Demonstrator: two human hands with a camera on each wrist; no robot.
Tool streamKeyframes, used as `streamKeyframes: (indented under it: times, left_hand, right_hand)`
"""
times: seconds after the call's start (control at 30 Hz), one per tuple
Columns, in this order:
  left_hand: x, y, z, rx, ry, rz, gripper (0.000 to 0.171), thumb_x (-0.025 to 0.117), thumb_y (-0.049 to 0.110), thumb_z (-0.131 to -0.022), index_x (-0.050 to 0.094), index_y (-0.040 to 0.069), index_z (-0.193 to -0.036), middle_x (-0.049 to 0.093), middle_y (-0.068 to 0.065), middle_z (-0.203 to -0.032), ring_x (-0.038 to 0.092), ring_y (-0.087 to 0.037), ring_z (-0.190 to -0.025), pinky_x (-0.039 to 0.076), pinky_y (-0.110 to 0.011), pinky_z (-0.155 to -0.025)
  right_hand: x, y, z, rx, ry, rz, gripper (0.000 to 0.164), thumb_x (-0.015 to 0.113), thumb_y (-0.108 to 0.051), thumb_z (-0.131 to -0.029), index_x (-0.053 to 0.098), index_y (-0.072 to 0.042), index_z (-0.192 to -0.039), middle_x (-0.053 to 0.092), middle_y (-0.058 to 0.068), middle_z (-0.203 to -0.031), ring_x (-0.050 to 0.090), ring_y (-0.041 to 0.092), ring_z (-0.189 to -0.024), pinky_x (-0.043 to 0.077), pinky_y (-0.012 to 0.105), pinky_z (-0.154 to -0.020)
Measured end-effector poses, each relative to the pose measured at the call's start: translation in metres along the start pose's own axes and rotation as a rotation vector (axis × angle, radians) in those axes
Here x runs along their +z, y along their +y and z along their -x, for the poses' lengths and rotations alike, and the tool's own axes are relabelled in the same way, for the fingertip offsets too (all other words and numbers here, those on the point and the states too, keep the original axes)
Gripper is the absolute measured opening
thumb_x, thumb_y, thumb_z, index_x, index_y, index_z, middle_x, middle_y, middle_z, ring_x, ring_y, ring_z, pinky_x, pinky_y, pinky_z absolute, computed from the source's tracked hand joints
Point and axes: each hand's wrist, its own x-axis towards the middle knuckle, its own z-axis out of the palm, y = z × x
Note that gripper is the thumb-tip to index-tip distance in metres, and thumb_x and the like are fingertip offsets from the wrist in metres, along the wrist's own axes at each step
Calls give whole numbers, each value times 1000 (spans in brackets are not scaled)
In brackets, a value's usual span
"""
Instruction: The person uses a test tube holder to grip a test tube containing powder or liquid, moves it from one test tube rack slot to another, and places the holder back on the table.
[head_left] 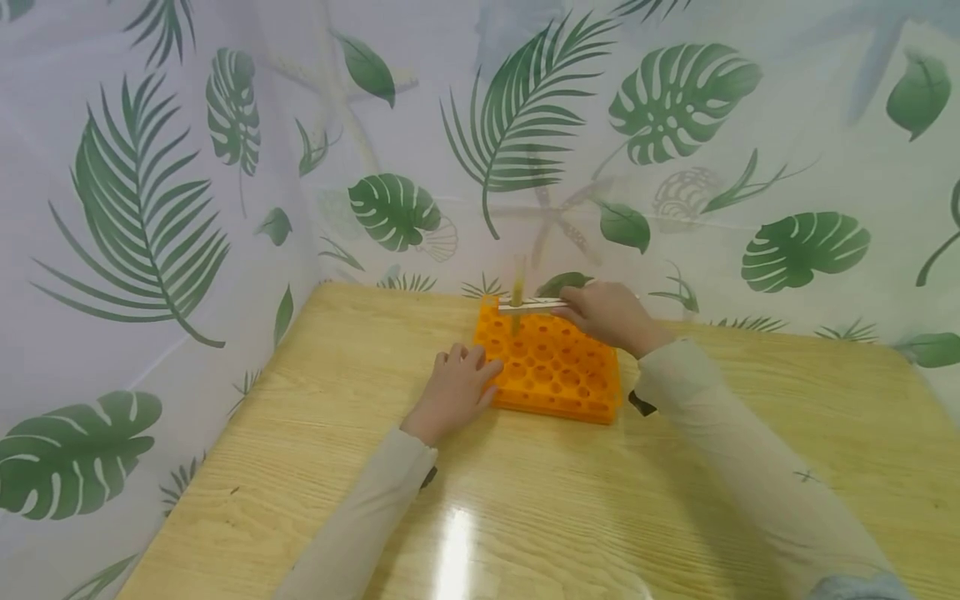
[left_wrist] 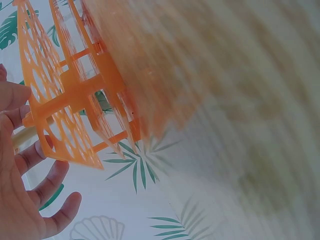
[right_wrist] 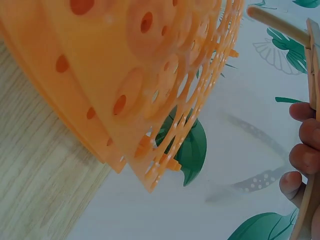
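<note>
tube [head_left: 518, 288] in clamp [head_left: 542, 305] above orange rack [head_left: 551, 405]

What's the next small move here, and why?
I'd probably lower the test tube toward a hole in the orange rack: wooden tongs in the right grip hold it nearly upright, its lower end looks clear of the rack, and the left grip is at the rack's side.
</note>
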Motion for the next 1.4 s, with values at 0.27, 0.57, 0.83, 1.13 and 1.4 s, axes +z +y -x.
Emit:
streamKeyframes:
  times: [0.27, 0.57, 0.83, 1.13, 1.4]
  left_hand:
    - [-1, 0, 1, 4, 12, 2, 20, 54, 34, -95, 52, 22, -111, 48, -2, -97, 43, -24, -91, 34, -37, -75]
    - [-1, 1, 1, -3, -2, 6, 21, 53, 33, -95, 51, 22, -112, 48, -2, -99, 42, -24, -91, 33, -35, -74]
    - [-1, 0, 1, 5, 8, 3, 20, 54, 33, -95, 51, 21, -111, 48, -3, -98, 43, -25, -91, 34, -37, -75]
    - [-1, 0, 1, 5, 2, -3, 20, 53, 33, -95, 50, 21, -111, 47, -3, -98, 43, -25, -93, 36, -39, -77]
    - [0, 0, 1, 11, 12, -17, 20, 53, 34, -95, 50, 21, -110, 48, -3, -97, 44, -26, -91, 37, -40, -77]
  right_hand:
    - [4, -3, -1, -23, 32, 1, 28, 57, -33, -93, 57, -7, -82, 45, 0, -55, 39, 14, -47, 42, 33, -53]
    - [5, -8, -4, 6, -22, -23, 27, 56, -33, -93, 53, -10, -80, 41, -1, -56, 38, 15, -50, 37, 30, -55]
    - [9, -8, -4, 10, -37, -25, 27, 54, -33, -95, 54, -8, -83, 40, -1, -55, 37, 13, -49, 37, 29, -53]
    - [16, -9, -5, 16, -51, -24, 26, 54, -31, -95, 52, -8, -82, 38, -1, -55, 36, 14, -48, 36, 29, -51]
    - [23, -9, -3, 30, -58, -34, 24, 55, -30, -94, 54, -7, -86, 49, 3, -60, 41, 17, -50, 43, 34, -54]
